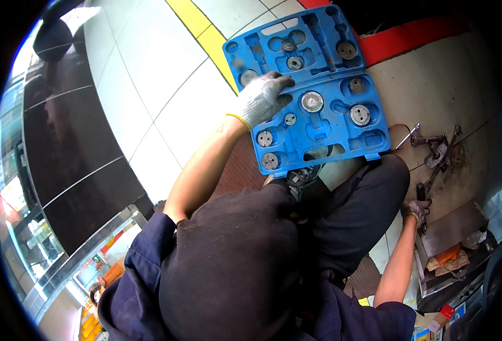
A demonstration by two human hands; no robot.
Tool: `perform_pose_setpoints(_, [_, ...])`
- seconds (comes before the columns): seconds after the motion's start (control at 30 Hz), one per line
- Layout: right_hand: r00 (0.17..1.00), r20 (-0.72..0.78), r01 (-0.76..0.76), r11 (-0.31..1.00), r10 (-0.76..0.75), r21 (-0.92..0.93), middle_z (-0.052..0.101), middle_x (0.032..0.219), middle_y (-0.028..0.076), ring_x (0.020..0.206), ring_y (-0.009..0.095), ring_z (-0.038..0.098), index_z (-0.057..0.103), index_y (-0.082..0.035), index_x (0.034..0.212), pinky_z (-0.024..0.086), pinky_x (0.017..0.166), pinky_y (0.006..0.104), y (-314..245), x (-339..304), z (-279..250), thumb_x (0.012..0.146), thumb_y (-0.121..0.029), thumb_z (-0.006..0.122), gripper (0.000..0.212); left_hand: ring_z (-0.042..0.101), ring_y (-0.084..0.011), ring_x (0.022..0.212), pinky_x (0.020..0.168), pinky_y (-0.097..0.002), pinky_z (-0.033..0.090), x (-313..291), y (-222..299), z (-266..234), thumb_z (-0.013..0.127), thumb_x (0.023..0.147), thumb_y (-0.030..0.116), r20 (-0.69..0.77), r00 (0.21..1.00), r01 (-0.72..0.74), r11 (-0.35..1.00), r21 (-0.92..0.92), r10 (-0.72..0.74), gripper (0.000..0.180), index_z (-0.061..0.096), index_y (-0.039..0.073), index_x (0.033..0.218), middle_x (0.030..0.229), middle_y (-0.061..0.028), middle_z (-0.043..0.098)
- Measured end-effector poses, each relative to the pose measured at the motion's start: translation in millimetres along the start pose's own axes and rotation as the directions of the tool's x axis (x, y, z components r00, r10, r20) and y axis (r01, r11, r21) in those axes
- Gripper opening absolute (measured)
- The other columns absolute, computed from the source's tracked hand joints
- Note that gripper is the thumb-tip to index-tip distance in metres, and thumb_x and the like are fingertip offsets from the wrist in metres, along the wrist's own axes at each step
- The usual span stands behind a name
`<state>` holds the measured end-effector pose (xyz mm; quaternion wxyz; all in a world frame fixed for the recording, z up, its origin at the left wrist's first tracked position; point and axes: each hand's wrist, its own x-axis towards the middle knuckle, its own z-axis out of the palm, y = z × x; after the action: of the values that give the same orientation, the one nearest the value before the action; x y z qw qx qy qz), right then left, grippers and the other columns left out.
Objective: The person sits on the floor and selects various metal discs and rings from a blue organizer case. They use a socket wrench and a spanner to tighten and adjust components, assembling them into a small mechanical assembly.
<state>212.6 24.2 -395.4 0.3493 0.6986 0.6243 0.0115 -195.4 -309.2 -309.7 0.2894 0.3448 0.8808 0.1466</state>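
An open blue plastic tool case (342,149) lies before me, its moulded recesses holding several round metal discs with pin holes. Across the left end of its hinge rests my left hand (260,99), in a white glove with dirty fingertips. Its fingers and thumb are apart, and I see nothing held. A larger round metal piece (312,102) sits in the lower half, just right of the fingertips. Low on the right, my right hand (416,210), in a soiled glove, is closed around a black-handled tool (421,192); the tool's far parts are hard to make out.
On the floor at right lie a shiny metal rod tool (408,137) and a greasy metal assembly (436,153). Below them stands an open metal box (452,230) with an orange cloth (448,256). My bent knee (390,176) is beside the case; yellow floor tape (197,25) runs behind it.
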Motion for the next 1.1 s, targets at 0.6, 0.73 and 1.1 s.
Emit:
perform_pose_setpoints(0.6, [0.987,-0.011,0.162,0.987,-0.162,-0.002,0.039,0.149,0.026,0.133,0.045,0.046,0.014,-0.007,0.155,0.040,0.108,0.0531,21,1,-12,0.079,-0.035,0.070,0.099,0.039,-0.0364,0.140,0.114,-0.0590,0.030,-36,79,108,0.070,0.076,0.015,0.034,0.789,-0.602,0.762,0.238,0.613,0.073,0.046,0.020,0.145,0.152,-0.0136,0.039])
perform_pose_setpoints(0.73, [0.952,0.013,0.305,0.952,-0.305,-0.008,0.049,0.140,0.026,0.126,0.042,0.054,0.030,-0.006,0.147,0.044,0.104,0.0486,46,26,-19,0.081,-0.034,0.068,0.082,0.036,-0.0409,0.141,0.117,-0.0568,0.027,-44,63,119,0.061,0.072,-0.001,0.055,0.856,-0.513,0.829,0.221,0.515,0.081,0.039,0.009,0.150,0.153,-0.0194,0.037])
perform_pose_setpoints(1.1, [0.722,-0.404,0.680,0.685,-0.562,0.263,0.067,0.120,0.019,0.111,0.042,0.061,0.063,-0.007,0.123,0.050,0.095,0.0448,59,79,-49,0.090,-0.034,0.062,0.043,0.045,-0.0372,0.134,0.115,-0.0542,0.033,-72,-50,92,0.052,0.085,0.007,0.038,0.836,-0.506,0.742,0.440,0.547,0.054,0.057,0.024,0.136,0.146,-0.0141,0.047])
